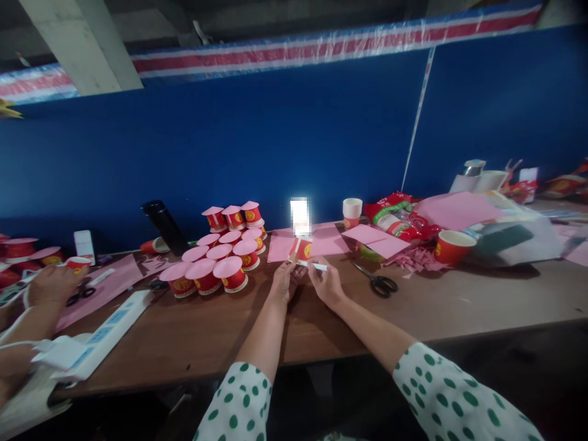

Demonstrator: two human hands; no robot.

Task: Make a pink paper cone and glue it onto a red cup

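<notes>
In front of me, my left hand (285,283) is closed on the near side of a small red paper cup (302,248) with a gold print and pale strips on it. My right hand (327,285) pinches a slim white pen (320,267), its end close to the cup's lower edge. Both hands are nearly together above the table's front part. Behind the cup lie pink paper sheets (331,240). To the left stand several red cups with pink paper disc tops (230,269), some stacked. Black-handled scissors (383,285) lie right of my right hand.
A bright, pixelated upright panel (300,214) stands behind the cup. Rightward are a white-and-red cup (352,211), red packaging (395,214), pink paper scraps (418,260) and another red cup (454,246). Leftward are a black bottle (163,226), a power strip (108,334) and another person's hand (57,285).
</notes>
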